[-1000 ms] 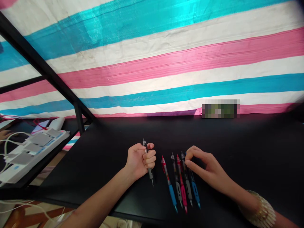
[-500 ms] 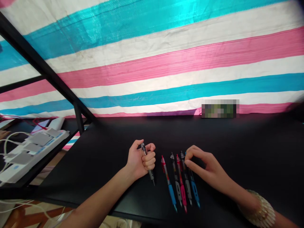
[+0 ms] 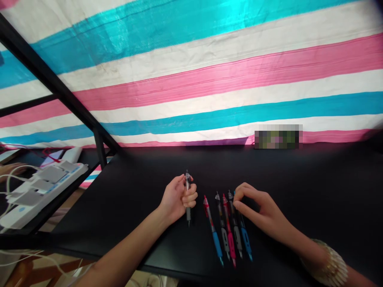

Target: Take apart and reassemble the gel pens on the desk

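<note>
My left hand (image 3: 178, 197) is closed in a fist round a grey-gripped click pen (image 3: 188, 198), held nearly upright with its tip down near the black table (image 3: 299, 191). To its right several pens (image 3: 228, 227) lie side by side on the table, with blue, grey and pink grips and their tips toward me. My right hand (image 3: 259, 210) rests at the top ends of these pens, its thumb and forefinger pinched on the rightmost blue pen (image 3: 243, 227).
A striped pink, turquoise and white tarp (image 3: 209, 71) hangs behind the table. A black metal frame (image 3: 60, 93) stands at left. White power strips with plugs and cables (image 3: 38, 187) lie on a lower shelf at left, and another person's hand (image 3: 8, 169) shows beyond them.
My left hand has turned the grey pen more upright and raised it slightly, so its top now sticks out above the fist. My right hand and the row of pens have stayed put.
</note>
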Motion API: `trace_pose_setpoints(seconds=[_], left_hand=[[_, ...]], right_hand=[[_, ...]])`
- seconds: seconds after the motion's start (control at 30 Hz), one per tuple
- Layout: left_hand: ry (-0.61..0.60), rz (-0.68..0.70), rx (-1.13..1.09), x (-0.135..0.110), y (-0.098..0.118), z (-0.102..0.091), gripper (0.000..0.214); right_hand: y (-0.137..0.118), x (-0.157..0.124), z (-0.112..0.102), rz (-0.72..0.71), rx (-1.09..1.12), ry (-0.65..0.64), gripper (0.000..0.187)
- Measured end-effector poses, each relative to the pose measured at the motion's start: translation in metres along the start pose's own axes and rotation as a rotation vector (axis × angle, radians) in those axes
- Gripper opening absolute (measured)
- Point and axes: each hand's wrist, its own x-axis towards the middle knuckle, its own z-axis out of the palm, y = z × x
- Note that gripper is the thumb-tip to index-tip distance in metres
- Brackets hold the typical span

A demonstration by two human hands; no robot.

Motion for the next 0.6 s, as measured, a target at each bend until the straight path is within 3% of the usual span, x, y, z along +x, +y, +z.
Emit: trace_pose_setpoints(seconds=[0.13, 0.3, 0.43, 0.6], left_hand=[[0.158, 0.198, 0.178, 0.009, 0.001, -0.003, 0.026], [0.365, 0.433, 0.534, 0.018, 0.015, -0.022, 0.024], [0.468, 0.485, 0.822, 0.022, 0.028, -0.037, 0.011], [0.546, 0.493, 1.074, 0.020, 0.029, -0.038, 0.009]], right_hand=[[0.001, 0.001, -0.001, -0.007, -0.016, 0.010, 0.021], [0.001, 0.003, -0.004, -0.035, -0.059, 0.042, 0.020], [0.003, 0.003, -0.003, -0.110, -0.166, 0.062, 0.020], [0.005, 0.003, -0.002, -0.339, -0.398, 0.065, 0.017]])
